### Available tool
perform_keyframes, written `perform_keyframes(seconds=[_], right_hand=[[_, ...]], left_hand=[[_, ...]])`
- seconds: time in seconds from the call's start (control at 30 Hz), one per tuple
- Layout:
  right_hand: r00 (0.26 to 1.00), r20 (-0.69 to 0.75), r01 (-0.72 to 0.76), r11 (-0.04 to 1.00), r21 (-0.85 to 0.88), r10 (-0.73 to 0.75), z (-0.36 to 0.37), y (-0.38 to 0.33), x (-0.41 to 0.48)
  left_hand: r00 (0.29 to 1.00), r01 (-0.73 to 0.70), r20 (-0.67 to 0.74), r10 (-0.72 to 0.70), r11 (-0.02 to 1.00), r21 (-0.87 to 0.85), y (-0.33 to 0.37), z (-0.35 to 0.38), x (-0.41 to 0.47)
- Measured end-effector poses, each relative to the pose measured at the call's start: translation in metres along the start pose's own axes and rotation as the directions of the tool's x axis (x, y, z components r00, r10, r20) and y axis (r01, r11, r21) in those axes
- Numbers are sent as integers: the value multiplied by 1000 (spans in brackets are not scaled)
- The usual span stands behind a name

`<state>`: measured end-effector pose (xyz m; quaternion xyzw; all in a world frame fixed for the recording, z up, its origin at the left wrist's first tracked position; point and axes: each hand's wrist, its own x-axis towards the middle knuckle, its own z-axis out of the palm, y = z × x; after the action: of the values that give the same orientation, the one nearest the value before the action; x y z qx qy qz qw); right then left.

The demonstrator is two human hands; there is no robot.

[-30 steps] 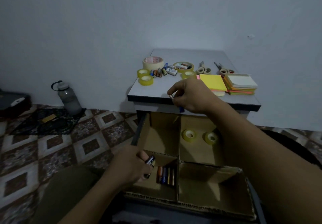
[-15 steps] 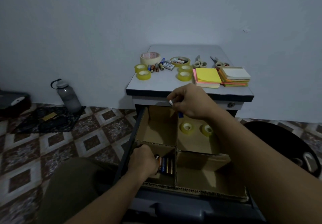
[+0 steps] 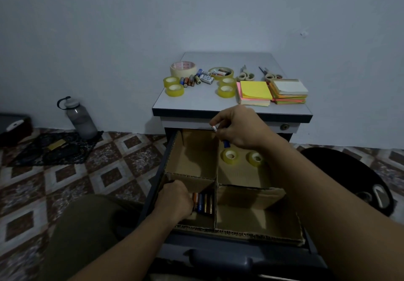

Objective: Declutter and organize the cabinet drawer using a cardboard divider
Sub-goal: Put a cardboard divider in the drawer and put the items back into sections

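The cabinet drawer (image 3: 218, 256) stands pulled out with a cardboard divider (image 3: 216, 180) making several compartments. A row of batteries (image 3: 204, 203) lies in the near-left compartment. My left hand (image 3: 175, 202) reaches into that compartment beside the row, fingers curled down over a battery that is hidden under them. My right hand (image 3: 238, 127) hovers above the far compartments and grips a few batteries (image 3: 226, 143), with a white tip and a blue end sticking out. Two yellow tape rolls (image 3: 229, 156) lie in the far-right compartment.
On the cabinet top (image 3: 196, 105) lie tape rolls (image 3: 175, 89), loose batteries (image 3: 196, 80), sticky-note stacks (image 3: 254, 90) and scissors (image 3: 269, 74). A water bottle (image 3: 79, 118) stands on the tiled floor at left. A black stool (image 3: 349, 175) is at right.
My left hand has lowered its black battery into the near-left compartment, where it is now out of sight. My right hand stays above the drawer with its batteries. The view tilted down.
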<state>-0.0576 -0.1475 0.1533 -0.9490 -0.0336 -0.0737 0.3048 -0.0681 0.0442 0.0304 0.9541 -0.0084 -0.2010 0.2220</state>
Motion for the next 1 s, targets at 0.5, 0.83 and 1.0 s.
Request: perform_keyframes(seconds=[0.5,0.83,1.0], right_hand=[[1000,18,-27,997,73,26,3,1,2],[995,78,-87,967,241,70,20,8,-6],[989,89,-142,945,293,121,35,10,-14]], left_hand=[[968,-251,69,242,949,190,-5,-12,-2],[959,-283,49,279,940,190,-16,-24,4],[912,-385,-80,402,908,165,-18,-41,0]])
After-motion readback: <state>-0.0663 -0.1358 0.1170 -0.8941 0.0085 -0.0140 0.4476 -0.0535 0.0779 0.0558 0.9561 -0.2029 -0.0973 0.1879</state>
